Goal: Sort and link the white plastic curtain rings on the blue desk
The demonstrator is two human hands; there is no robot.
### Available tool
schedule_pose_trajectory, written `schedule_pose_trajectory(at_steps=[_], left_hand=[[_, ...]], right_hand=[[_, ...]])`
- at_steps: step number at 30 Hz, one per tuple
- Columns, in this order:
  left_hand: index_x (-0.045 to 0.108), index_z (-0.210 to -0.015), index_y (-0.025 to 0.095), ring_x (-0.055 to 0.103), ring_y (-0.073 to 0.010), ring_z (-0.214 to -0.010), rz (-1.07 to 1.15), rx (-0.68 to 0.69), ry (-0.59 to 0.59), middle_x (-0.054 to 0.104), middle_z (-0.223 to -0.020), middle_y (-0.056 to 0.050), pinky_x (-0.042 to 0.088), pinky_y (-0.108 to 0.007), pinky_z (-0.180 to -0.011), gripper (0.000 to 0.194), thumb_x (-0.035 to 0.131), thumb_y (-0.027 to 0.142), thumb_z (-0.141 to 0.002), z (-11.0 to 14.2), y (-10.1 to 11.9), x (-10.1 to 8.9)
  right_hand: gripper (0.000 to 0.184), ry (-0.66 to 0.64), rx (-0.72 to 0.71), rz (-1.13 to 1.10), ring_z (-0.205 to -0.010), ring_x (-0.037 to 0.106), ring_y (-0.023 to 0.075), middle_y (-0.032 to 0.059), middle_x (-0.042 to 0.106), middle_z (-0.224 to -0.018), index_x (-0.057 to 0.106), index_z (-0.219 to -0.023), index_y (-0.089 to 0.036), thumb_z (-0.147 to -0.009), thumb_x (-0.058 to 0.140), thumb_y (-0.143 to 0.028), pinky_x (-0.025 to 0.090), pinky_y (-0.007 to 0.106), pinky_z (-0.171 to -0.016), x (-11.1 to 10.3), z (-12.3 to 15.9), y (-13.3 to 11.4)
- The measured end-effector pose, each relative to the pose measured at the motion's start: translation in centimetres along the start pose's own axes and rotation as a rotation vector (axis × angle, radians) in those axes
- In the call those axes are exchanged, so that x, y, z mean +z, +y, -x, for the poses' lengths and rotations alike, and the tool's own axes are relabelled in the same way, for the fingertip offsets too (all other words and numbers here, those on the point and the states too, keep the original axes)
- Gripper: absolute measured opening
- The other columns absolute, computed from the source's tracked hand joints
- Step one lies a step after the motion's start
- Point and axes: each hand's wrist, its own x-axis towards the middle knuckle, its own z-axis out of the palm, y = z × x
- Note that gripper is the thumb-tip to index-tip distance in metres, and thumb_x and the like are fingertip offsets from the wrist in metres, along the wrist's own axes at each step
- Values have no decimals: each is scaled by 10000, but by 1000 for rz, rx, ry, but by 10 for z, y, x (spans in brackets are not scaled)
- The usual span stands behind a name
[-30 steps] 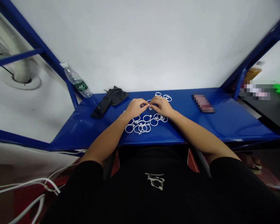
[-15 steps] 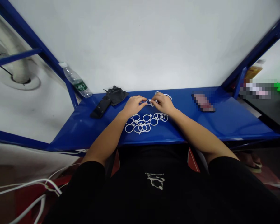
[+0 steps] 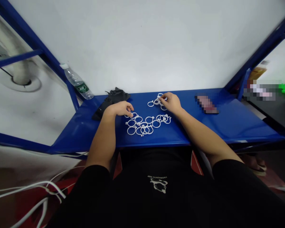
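Observation:
White plastic rings (image 3: 131, 130) with small clasps lie overlapping in a loose pile at the front of the blue shelf. My left hand (image 3: 120, 109) is at the pile's back left, fingers slightly bent and thumb apart, over a couple of rings partly hidden by the fingertips. Behind the pile is a smaller group of white rings (image 3: 150, 104). There my right hand (image 3: 172, 102) has its thumb and forefinger closed on one white ring (image 3: 156, 101); its other fingers hide part of the group.
The blue shelf (image 3: 104, 136) backs onto a white wall. At left stand a clear bottle (image 3: 77, 83) and a crumpled black bag (image 3: 118, 96) beside a dark flat object (image 3: 100, 110). A blurred phone-like object (image 3: 207, 104) lies at right. Blue frame posts flank the shelf.
My hands have parted. The left has moved left and nearer me, to the pile; the right has shifted slightly right. The ring formerly between them now lies on the shelf.

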Motion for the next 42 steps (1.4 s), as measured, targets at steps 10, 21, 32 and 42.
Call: schedule_pose_trajectory(at_steps=[10, 21, 32, 42], left_hand=[[884, -743, 270, 732, -207, -636, 0, 88, 275, 829, -741, -48, 560, -320, -615, 59, 894, 234, -789, -3, 19, 6], [884, -956, 235, 809, -227, -946, 105, 284, 613, 884, -1014, -74, 668, -374, -892, 61, 867, 276, -997, -20, 84, 62], [866, -1076, 216, 831, -231, -956, 190, 198, 571, 886, -1028, -84, 670, -349, -831, 130, 929, 277, -980, -22, 91, 80], [857, -997, 218, 813, -211, -909, 195, 177, 531, 877, -980, -58, 635, -327, -789, 79, 916, 176, -963, -21, 97, 79]], right_hand=[[216, -108, -167, -77, -918, 737, 267, 86, 838, -1035, 874, -1051, -253, -1079, 711, -391, 554, 402, -835, 0, 7, -20], [262, -241, -348, -192, -935, 745, 252, 74, 863, -1062, 880, -1221, -278, -1118, 692, -429, 563, 398, -866, 9, 17, -37], [256, -150, -347, -251, -793, 695, 224, 74, 831, -929, 846, -1026, -239, -1087, 697, -438, 532, 370, -778, 12, 20, -34], [274, -181, -335, -286, -746, 662, 211, 59, 794, -860, 778, -901, -240, -1073, 681, -430, 513, 366, -740, 11, 20, -35]])
